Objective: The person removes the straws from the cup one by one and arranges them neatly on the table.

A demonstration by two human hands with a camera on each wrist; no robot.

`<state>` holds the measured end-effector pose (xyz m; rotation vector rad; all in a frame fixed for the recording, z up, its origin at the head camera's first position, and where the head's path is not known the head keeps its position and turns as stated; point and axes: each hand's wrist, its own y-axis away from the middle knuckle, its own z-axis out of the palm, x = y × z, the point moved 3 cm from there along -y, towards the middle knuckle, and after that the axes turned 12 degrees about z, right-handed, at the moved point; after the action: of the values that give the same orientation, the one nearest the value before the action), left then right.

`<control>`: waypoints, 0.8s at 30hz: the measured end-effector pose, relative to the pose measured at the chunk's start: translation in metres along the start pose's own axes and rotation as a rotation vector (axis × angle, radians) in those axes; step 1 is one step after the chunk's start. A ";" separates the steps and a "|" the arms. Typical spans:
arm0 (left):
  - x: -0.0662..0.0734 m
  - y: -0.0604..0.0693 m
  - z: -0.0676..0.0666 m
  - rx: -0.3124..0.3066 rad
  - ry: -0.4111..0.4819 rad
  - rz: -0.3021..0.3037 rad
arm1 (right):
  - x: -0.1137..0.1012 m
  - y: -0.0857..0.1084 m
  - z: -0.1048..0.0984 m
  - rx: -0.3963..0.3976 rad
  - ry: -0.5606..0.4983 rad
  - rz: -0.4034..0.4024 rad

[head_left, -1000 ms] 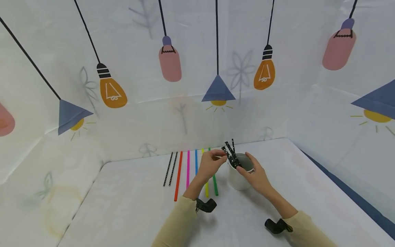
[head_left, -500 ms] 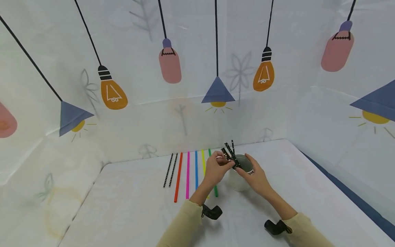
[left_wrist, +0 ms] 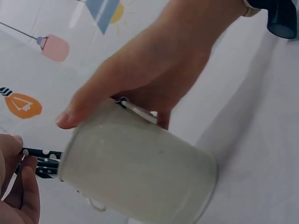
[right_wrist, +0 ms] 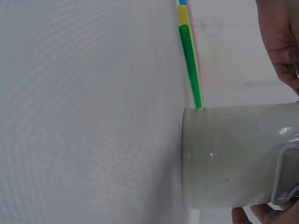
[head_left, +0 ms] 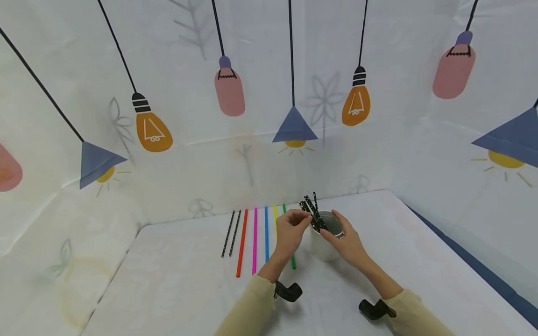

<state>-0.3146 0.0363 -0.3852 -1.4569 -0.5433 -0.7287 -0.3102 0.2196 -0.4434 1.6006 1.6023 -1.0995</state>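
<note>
Thumb and fingers of my left hand pinch a black, white-dotted straw at the left side of a bundle, which leans out of a pale metal bucket. My right hand grips the bucket at its right side, its thumb at the rim beside the straws. In the left wrist view, the left fingertips hold a dotted straw just outside the mouth of the bucket. The right wrist view has the bucket standing on the table, with right fingertips against its side.
Left of the bucket lie two dotted straws, then red, pink, blue, yellow and green straws in a row. My left forearm passes over some of them. Behind the white table stands a patterned backdrop.
My left hand moved right and down along the bundle, then slightly back up and left. The right hand has kept its grip on the bucket. The view has shifted slightly.
</note>
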 end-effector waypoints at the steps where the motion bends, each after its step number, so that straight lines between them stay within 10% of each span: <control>1: 0.001 -0.001 -0.002 0.006 0.000 0.009 | 0.001 0.000 0.001 0.000 0.003 0.005; 12: -0.003 -0.031 -0.039 0.122 0.061 0.113 | 0.001 -0.001 0.003 0.004 0.019 -0.012; 24: 0.025 -0.068 -0.125 0.292 0.123 0.043 | 0.001 -0.003 0.001 0.013 0.025 -0.032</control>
<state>-0.3596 -0.0882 -0.3285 -1.1421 -0.4994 -0.6700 -0.3130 0.2192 -0.4441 1.6085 1.6455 -1.1117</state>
